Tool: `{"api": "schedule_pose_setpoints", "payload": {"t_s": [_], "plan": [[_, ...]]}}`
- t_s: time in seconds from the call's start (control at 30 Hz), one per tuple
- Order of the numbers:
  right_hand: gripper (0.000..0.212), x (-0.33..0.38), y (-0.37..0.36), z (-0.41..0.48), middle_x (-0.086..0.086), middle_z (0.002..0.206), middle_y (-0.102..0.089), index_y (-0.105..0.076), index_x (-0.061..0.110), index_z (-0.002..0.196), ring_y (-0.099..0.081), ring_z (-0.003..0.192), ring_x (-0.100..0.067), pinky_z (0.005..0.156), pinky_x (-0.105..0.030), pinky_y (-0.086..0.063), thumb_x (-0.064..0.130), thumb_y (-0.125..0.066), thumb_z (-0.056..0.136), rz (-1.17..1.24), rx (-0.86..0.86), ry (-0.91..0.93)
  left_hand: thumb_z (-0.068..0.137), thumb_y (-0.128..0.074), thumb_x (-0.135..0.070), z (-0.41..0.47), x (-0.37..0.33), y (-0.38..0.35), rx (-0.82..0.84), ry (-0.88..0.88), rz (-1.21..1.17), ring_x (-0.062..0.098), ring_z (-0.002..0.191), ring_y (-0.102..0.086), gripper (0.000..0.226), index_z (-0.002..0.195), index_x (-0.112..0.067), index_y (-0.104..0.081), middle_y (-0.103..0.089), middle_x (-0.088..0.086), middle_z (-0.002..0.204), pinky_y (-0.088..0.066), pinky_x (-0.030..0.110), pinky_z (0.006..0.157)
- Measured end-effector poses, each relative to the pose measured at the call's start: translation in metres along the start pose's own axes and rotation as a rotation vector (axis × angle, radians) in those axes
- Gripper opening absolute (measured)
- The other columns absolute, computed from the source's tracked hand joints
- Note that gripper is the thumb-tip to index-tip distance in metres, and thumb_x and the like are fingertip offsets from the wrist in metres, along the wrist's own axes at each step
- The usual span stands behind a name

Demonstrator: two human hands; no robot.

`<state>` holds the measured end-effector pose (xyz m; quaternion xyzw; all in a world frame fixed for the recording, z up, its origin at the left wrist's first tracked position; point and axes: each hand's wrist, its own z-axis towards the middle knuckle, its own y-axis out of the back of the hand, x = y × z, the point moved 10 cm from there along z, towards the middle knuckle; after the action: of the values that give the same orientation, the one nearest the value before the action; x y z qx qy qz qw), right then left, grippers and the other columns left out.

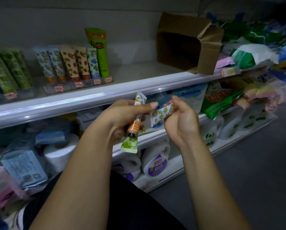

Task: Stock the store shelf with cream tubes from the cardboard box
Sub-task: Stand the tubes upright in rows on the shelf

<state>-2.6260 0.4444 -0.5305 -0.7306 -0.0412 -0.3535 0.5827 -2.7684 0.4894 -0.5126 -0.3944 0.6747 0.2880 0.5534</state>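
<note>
Left hand (122, 117) grips two cream tubes, orange-patterned (136, 113) and green (129, 144); right hand (180, 120) pinches a third tube (162, 113), below the shelf (89, 95) holding the tipped cardboard box (188, 45).

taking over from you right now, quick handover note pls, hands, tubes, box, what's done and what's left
Left hand: closed on an orange-print tube, with a green-print tube poking out below it.
Right hand: holds another orange-print tube, lying across the fingers.
Both hands are below the front edge of the shelf.
Cardboard box: on its side on the shelf, right of the display, opening toward you; its inside is too dark to check.
Done: rows of tubes stand upright in the display trays at the shelf's left.
Left: place the tubes in hand in their matching rows, then check the box.
</note>
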Motion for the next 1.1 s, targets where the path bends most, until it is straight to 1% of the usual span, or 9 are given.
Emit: {"api": "schedule_pose_setpoints", "payload": {"t_s": [0.07,0.17,0.27,0.4,0.57,0.7,0.83,0.97,1.1], "plan": [[0.022,0.003,0.006,-0.002,-0.012,0.095,-0.053,-0.052,0.008,0.106,-0.057,0.088,-0.020,0.095,-0.038,-0.050,-0.010,-0.045,0.096,-0.041,-0.014,0.027,0.054,-0.094,-0.036,0.000,0.003,0.002,0.021,-0.004,0.076,0.018,0.075,-0.063,0.067,0.108,-0.003,-0.073,-0.075,0.019,0.097,-0.050,0.027,0.052],[0.024,0.007,0.006,-0.005,-0.008,0.095,-0.055,-0.051,0.005,0.112,-0.058,0.089,-0.014,0.106,-0.036,-0.044,-0.012,-0.051,0.096,-0.130,-0.005,0.082,0.070,-0.090,-0.017,0.001,-0.002,0.008,-0.036,-0.050,0.099,0.016,0.071,-0.067,0.043,0.106,-0.002,-0.071,-0.074,0.014,0.087,-0.052,0.028,0.055],[0.025,0.006,0.000,-0.006,-0.011,0.101,-0.064,-0.057,0.007,0.112,-0.067,0.094,-0.017,0.093,-0.033,-0.055,0.001,-0.067,0.090,-0.239,0.068,0.104,0.080,-0.083,-0.006,-0.003,-0.014,0.025,-0.190,-0.125,-0.024,0.012,0.057,-0.067,0.022,0.099,-0.002,-0.070,-0.073,0.008,0.077,-0.051,0.024,0.048],[0.020,-0.005,-0.006,-0.015,-0.010,0.099,-0.074,-0.070,0.006,0.101,-0.073,0.091,-0.021,0.070,-0.025,-0.058,0.014,-0.075,0.084,-0.485,0.132,0.022,0.080,-0.084,-0.009,-0.004,-0.024,0.047,-0.334,-0.208,-0.126,0.017,0.060,-0.064,0.025,0.100,-0.004,-0.070,-0.071,0.010,0.082,-0.050,0.025,0.050],[0.029,-0.030,-0.013,-0.021,-0.008,0.093,-0.075,-0.075,0.013,0.102,-0.068,0.087,-0.019,0.068,-0.024,-0.055,0.024,-0.076,0.075,-0.656,0.266,-0.077,0.076,-0.086,-0.014,-0.005,-0.024,0.062,-0.380,-0.227,-0.164,0.022,0.068,-0.059,0.023,0.094,-0.011,-0.072,-0.070,0.009,0.081,-0.047,0.029,0.057],[0.036,-0.042,-0.030,-0.024,-0.012,0.109,-0.075,-0.069,0.010,0.119,-0.068,0.094,-0.014,0.079,-0.024,-0.056,0.014,-0.072,0.084,-0.731,0.417,-0.091,0.081,-0.082,-0.011,-0.011,-0.025,0.066,-0.340,-0.229,-0.281,0.024,0.072,-0.071,0.015,0.092,-0.007,-0.072,-0.074,0.009,0.081,-0.061,0.038,0.072],[0.033,-0.057,-0.043,-0.019,-0.014,0.121,-0.069,-0.066,0.019,0.120,-0.065,0.105,-0.016,0.090,-0.030,-0.053,0.012,-0.069,0.088,-0.766,0.430,-0.064,0.089,-0.078,-0.019,-0.018,-0.022,0.092,-0.457,-0.248,-0.467,0.011,0.061,-0.063,0.012,0.089,-0.012,-0.068,-0.074,0.002,0.079,-0.052,0.024,0.055],[0.024,-0.074,-0.065,-0.011,-0.005,0.102,-0.070,-0.061,0.011,0.120,-0.067,0.089,-0.013,0.079,-0.030,-0.056,0.004,-0.059,0.097,-0.705,0.417,-0.135,0.090,-0.078,-0.026,-0.035,-0.017,0.134,-0.670,-0.331,-0.594,0.009,0.059,-0.062,0.026,0.102,-0.012,-0.060,-0.068,0.001,0.074,-0.052,0.024,0.054],[0.026,-0.083,-0.101,-0.004,-0.013,0.109,-0.068,-0.051,0.008,0.116,-0.071,0.093,-0.024,0.075,-0.035,-0.060,0.003,-0.064,0.094,-0.685,0.383,-0.147,0.093,-0.075,-0.031,-0.062,-0.023,0.160,-0.824,-0.506,-0.626,0.009,0.056,-0.061,0.038,0.123,-0.023,-0.054,-0.063,-0.001,0.076,-0.051,0.025,0.052]]}}
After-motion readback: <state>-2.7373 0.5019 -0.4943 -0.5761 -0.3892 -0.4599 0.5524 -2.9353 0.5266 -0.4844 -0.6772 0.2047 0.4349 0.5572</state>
